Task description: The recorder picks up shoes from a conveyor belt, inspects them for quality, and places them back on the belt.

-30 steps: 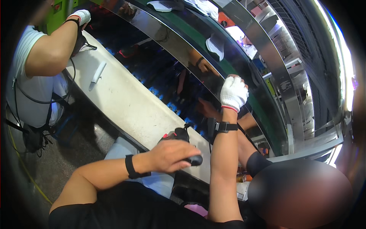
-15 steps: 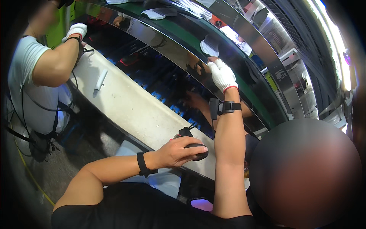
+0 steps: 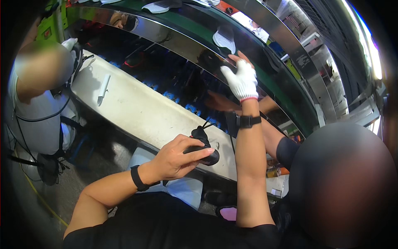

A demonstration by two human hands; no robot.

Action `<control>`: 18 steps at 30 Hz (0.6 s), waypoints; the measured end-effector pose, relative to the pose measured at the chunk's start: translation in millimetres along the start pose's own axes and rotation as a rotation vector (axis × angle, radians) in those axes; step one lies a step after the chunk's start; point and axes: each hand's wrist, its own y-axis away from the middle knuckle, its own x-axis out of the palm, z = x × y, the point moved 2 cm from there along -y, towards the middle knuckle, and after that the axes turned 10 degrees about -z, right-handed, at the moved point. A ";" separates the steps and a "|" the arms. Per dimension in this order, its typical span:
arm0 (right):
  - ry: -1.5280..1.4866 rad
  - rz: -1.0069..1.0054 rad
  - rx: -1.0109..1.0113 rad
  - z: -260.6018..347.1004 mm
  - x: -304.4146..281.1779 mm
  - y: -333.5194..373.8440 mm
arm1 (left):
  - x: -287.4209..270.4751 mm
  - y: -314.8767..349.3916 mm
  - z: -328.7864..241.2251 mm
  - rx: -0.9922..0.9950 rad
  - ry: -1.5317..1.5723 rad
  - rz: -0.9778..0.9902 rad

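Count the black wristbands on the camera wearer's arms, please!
2: one wristband behind the left hand, which holds a black shoe; another wristband just below the white glove on the right hand.

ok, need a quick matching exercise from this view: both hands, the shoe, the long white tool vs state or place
1. left hand
2. right hand
3. black shoe
4. long white tool

A. lying on the pale ledge
B. in a white glove
C. in a hand's grip
D. ungloved

Pairs: 1-D, 2-B, 3-C, 4-A
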 end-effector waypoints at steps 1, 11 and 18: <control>0.035 0.065 0.009 3.0 1.7 -8.5 | 2.4 -0.3 0.6 0.002 0.008 -0.010; -0.041 -0.234 0.134 15.7 12.2 -4.2 | 6.9 -5.1 -11.4 0.040 -0.063 0.050; 0.029 -0.694 -0.089 63.0 -70.0 157.8 | -40.6 -5.1 -3.8 -0.009 -0.123 -0.022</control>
